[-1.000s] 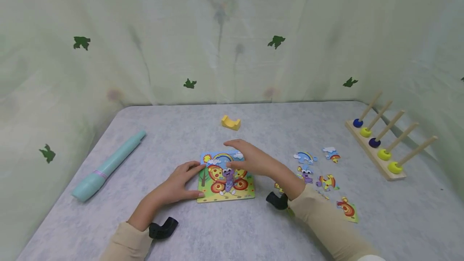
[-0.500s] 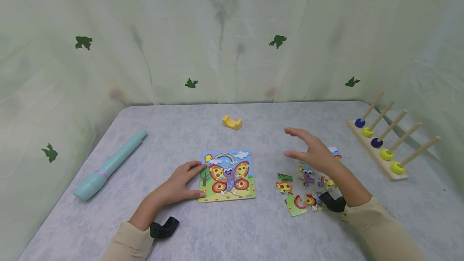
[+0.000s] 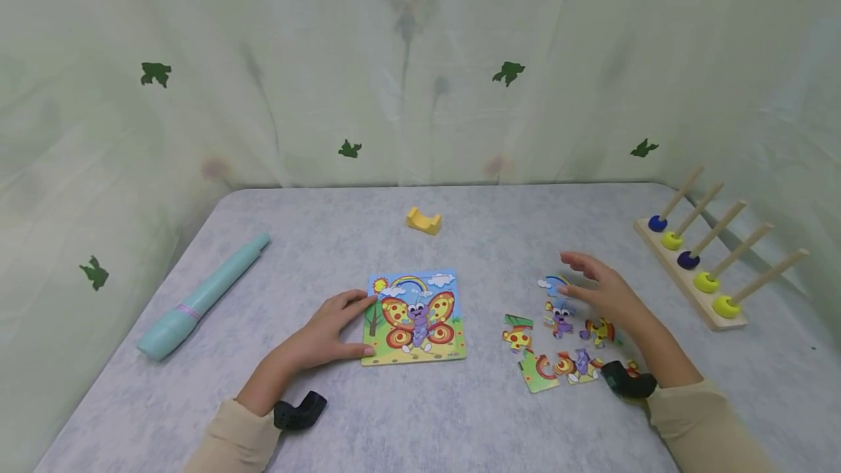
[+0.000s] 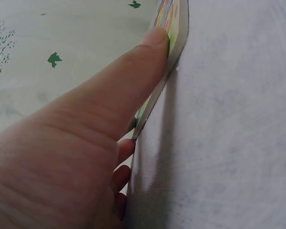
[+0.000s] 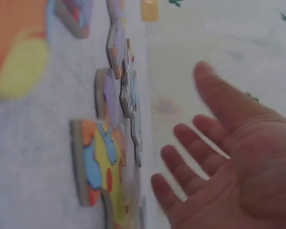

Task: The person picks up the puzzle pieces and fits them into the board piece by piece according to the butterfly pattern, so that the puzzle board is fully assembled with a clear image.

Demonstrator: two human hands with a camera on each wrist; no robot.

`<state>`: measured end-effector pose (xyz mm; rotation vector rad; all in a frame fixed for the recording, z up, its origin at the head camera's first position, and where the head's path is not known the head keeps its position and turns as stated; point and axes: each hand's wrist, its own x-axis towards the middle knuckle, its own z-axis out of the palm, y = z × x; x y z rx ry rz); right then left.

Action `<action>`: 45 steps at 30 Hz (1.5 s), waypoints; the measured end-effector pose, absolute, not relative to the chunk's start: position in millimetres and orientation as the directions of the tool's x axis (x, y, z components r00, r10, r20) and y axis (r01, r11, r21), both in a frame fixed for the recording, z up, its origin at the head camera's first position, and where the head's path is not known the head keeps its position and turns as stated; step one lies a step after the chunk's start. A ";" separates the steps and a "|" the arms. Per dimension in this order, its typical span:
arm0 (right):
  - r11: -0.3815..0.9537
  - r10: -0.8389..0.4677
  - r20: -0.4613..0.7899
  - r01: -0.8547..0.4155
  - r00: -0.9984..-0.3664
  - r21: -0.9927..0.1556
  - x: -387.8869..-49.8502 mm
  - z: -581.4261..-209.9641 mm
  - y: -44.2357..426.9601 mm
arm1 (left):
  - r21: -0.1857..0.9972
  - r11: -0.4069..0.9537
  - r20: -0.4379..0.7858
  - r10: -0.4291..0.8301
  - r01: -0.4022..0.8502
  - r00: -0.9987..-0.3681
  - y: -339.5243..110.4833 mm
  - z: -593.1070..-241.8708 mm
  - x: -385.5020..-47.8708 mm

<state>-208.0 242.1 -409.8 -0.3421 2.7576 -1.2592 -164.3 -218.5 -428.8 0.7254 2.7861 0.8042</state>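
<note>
A square butterfly puzzle board (image 3: 415,352) lies flat at the middle of the table. My left hand (image 3: 318,334) rests against its left side, thumb (image 4: 150,52) lying on the board's edge and the other fingers at its upper left. Over the loose puzzle pieces at the right, my right hand (image 3: 611,294) hovers with fingers spread and nothing held. Its thumb tip overlaps the rainbow piece (image 3: 550,283) in the head view; contact cannot be told. Below it lie the butterfly-head piece (image 3: 560,320) and a spotted wing piece (image 5: 105,162). The forearm hides some pieces.
Several more pieces, among them a green corner piece (image 3: 539,374), lie between the board and my right wrist. A yellow curved block (image 3: 423,221) stands at the back. Far right is a wooden peg rack (image 3: 690,276) with beads; at left lies a folded teal umbrella (image 3: 204,298).
My right hand has left the board and moved right over the loose pieces, lowering a little in the last half second. My left hand has stayed at the board's edge.
</note>
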 end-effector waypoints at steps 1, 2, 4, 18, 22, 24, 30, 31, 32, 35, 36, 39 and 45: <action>0.636 -0.236 -0.010 -0.146 -0.972 -0.757 -208.4 -412.2 244.3 | 0.535 0.741 -0.014 0.489 0.407 -0.872 -218.5 -428.7 -164.3; 0.637 -0.235 -0.028 -0.132 -0.972 -0.759 -208.7 -414.6 246.4 | 0.534 0.742 -0.014 0.488 0.406 -0.873 -218.5 -428.7 -164.3; 0.643 -0.238 -0.053 -0.117 -0.970 -0.757 -209.4 -419.0 250.3 | 0.535 0.742 -0.014 0.486 0.404 -0.874 -218.5 -428.5 -164.3; 0.696 -0.311 -0.004 -0.225 -0.950 -0.682 -210.4 -428.0 259.4 | 0.531 0.740 0.001 0.488 0.414 -0.873 -218.4 -428.8 -163.3; 0.716 -0.314 0.018 -0.249 -0.949 -0.652 -208.9 -426.5 258.3 | 0.532 0.738 0.002 0.489 0.416 -0.872 -218.5 -429.1 -163.3; 0.730 -0.304 0.021 -0.247 -0.953 -0.638 -208.5 -425.4 257.5 | 0.531 0.737 0.004 0.490 0.417 -0.872 -218.4 -429.2 -163.4; 0.738 -0.240 0.050 -0.216 -0.969 -0.639 -209.8 -420.2 251.4 | 0.532 0.734 0.014 0.491 0.422 -0.871 -218.4 -429.5 -164.0; 0.732 -0.235 0.067 -0.222 -0.970 -0.644 -209.9 -418.6 249.6 | 0.533 0.734 0.013 0.490 0.421 -0.871 -218.6 -429.5 -163.9; 0.725 -0.235 0.087 -0.234 -0.968 -0.648 -209.6 -416.4 247.3 | 0.533 0.734 0.012 0.490 0.420 -0.872 -218.7 -429.7 -164.0; 0.700 -0.246 0.161 -0.290 -0.956 -0.652 -207.0 -406.9 238.3 | 0.536 0.735 0.009 0.487 0.416 -0.873 -219.0 -430.3 -164.4; 0.692 -0.254 0.186 -0.313 -0.949 -0.651 -205.5 -403.1 234.6 | 0.537 0.736 0.006 0.486 0.413 -0.874 -219.0 -430.4 -164.4; 0.657 -0.281 0.256 -0.379 -0.925 -0.652 -199.9 -391.9 221.2 | 0.536 0.740 -0.004 0.483 0.406 -0.876 -218.7 -431.1 -164.7; 0.577 -0.344 0.358 -0.496 -0.868 -0.649 -191.7 -371.7 184.9 | 0.535 0.749 -0.023 0.475 0.390 -0.880 -219.5 -430.5 -164.1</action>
